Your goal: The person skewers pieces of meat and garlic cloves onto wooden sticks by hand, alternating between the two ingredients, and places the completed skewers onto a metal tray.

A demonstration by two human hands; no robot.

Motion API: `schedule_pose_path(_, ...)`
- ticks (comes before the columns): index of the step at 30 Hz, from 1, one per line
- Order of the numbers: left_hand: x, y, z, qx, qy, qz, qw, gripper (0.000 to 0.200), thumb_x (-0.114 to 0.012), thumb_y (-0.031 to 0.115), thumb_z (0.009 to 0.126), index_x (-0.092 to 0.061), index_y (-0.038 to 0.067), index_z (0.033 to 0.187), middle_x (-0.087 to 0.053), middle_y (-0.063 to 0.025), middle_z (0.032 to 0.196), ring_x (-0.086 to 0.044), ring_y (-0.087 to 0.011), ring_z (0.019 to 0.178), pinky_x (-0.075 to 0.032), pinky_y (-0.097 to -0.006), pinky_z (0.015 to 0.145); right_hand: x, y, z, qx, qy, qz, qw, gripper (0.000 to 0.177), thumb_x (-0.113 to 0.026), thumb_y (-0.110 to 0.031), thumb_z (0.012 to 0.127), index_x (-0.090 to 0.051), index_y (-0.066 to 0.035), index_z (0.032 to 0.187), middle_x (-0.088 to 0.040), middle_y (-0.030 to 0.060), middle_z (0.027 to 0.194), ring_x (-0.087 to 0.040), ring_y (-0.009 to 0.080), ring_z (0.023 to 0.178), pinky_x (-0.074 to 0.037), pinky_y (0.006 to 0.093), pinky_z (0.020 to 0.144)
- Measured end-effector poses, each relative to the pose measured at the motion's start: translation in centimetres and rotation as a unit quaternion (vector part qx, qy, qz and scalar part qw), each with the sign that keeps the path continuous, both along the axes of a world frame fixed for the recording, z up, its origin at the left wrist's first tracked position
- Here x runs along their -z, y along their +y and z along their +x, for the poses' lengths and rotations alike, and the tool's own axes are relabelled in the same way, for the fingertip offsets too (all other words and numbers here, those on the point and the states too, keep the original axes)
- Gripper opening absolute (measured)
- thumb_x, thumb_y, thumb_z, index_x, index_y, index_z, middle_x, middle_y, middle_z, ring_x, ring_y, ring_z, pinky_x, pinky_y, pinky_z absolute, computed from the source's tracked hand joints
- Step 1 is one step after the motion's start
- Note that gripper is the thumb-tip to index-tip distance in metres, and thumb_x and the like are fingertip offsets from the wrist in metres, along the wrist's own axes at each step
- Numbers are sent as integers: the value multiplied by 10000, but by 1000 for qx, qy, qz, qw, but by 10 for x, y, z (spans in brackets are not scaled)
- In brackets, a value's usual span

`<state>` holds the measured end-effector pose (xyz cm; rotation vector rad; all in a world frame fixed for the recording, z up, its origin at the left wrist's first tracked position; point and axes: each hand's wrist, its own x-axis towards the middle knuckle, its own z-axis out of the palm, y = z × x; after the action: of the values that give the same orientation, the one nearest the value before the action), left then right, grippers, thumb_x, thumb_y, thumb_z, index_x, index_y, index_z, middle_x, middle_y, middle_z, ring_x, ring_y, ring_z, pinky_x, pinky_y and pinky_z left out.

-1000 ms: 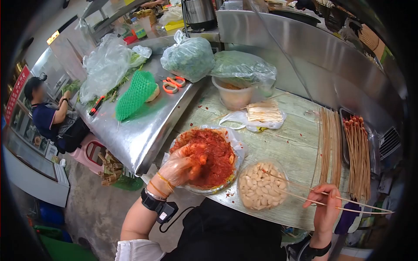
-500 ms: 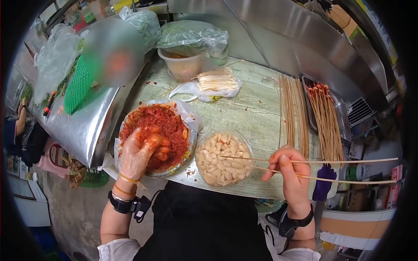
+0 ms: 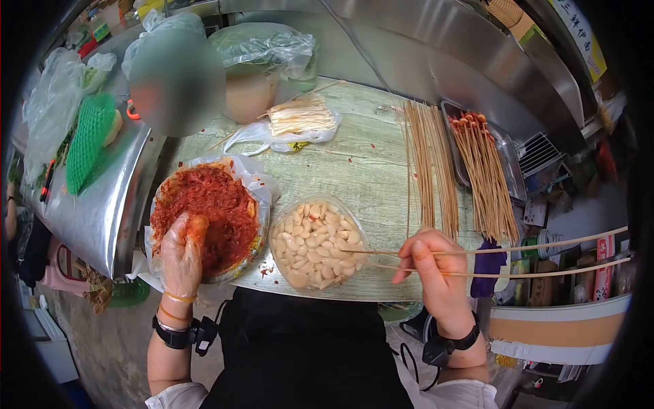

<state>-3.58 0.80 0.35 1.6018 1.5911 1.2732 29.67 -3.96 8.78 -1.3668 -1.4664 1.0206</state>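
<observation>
My left hand [image 3: 181, 251], in a thin clear glove, is in the plate of red chili-coated meat [image 3: 228, 204] with its fingers closed on a piece of it. My right hand [image 3: 430, 270] pinches two long bamboo skewers [image 3: 531, 260] that stick out to the right; their tips point toward the clear bowl of pale white pieces [image 3: 315, 240] just left of it. Both dishes sit at the near edge of the pale wooden table [image 3: 364, 174].
Loose bare skewers [image 3: 428, 163] lie on the table; a metal tray [image 3: 507, 146] holds loaded skewers [image 3: 485, 170]. A bag of thin sticks [image 3: 296, 119], a tub [image 3: 251, 92] and bagged greens [image 3: 266, 44] stand behind. A steel counter [image 3: 102, 204] with a green net [image 3: 87, 140] is left.
The view has swung right and down. My left hand slid toward the near edge of the red plate with a piece in its fingers. My right hand keeps the two skewers, now nearly level.
</observation>
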Motion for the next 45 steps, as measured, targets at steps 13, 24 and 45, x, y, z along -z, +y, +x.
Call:
schedule_pose_path(13,3,-8,6,-59,47,87,993,177,-569,65,878,-643,-35,1004,-676,-78,881,-609,-140,762,-477,-267,695,12,6,-4,-24,-14,56,998,289,-434,-193,968,-572,16,824,-569,79,681,-583,165,608,-465,250,569)
schedule_pose_path(24,-12,-8,21,98,-314,-134,935,212,-548,11,872,-606,-39,1069,-664,-78,944,-618,-121,835,-502,-253,749,35,46,-33,22,366,-66,928,383,-365,-314,989,-533,-3,841,-558,81,674,-595,191,529,-514,287,486)
schedule_pose_path(45,-24,-19,13,197,-102,-69,973,252,-625,18,815,-606,-31,1061,-668,-94,866,-640,-134,754,-515,-267,675,17,104,-80,-91,293,-195,932,398,-418,-389,964,-554,-35,841,-549,57,694,-618,172,546,-498,250,479)
